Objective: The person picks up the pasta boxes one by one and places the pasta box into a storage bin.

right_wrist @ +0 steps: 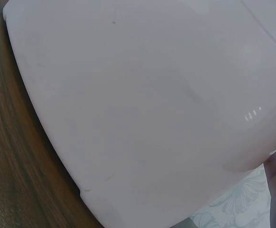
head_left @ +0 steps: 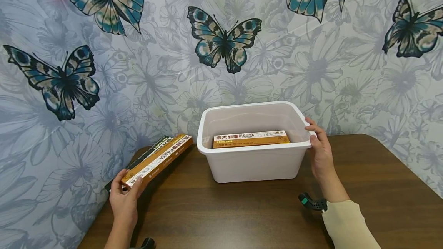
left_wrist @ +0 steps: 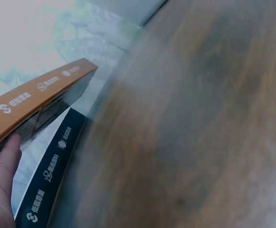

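Observation:
My left hand (head_left: 124,199) grips the near end of an orange-and-white pasta box (head_left: 157,160), thumb on one side and fingers on the other. In the left wrist view that orange box (left_wrist: 38,97) is tilted up above a dark green box (left_wrist: 50,171). A strip of the dark green box (head_left: 149,152) shows behind it in the head view. My right hand (head_left: 321,153) holds the right rim of a white plastic bin (head_left: 254,166), fingers over the edge. Inside the bin lies another orange pasta box (head_left: 250,140), marked crab roe flavor sauce. The bin's wall (right_wrist: 142,104) fills most of the right wrist view.
The bin and boxes are on a brown wooden table (head_left: 228,214) with a rounded far right corner. Behind it hangs a butterfly-patterned cloth (head_left: 225,87), close to the table's back and left edges. A black wrist strap (head_left: 313,203) is on the right wrist.

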